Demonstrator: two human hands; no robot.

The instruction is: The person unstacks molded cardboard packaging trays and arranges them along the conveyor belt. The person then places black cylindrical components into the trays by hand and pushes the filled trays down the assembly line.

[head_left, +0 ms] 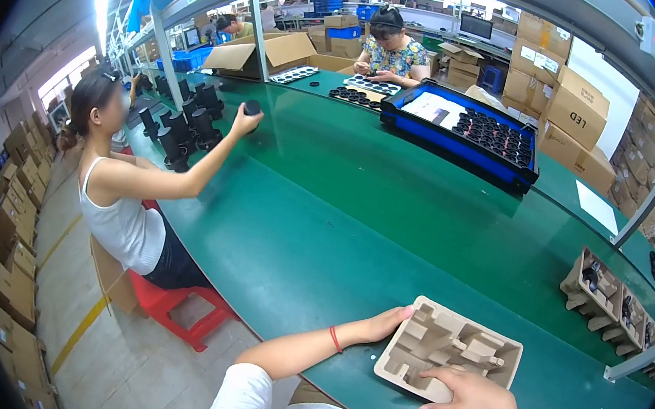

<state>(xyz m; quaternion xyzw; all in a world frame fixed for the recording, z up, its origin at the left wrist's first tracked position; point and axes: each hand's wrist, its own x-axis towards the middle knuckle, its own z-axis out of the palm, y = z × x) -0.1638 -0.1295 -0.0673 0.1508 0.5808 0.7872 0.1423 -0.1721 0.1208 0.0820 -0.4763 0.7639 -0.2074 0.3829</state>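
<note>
Counter, green, long, running through workshop with stacked cardboard boxes. Tray of molded pulp at its near edge, tilted. Left hand gripping tray's side; right hand spread over near corner, fingers inside. Co-worker at left holds black part. Blue crate on far side.

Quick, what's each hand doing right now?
Left hand: holding the molded tray at its left side.
Right hand: over the near edge; can't tell if gripping.

Tray on bench, crate beyond, cartons behind crate
</note>
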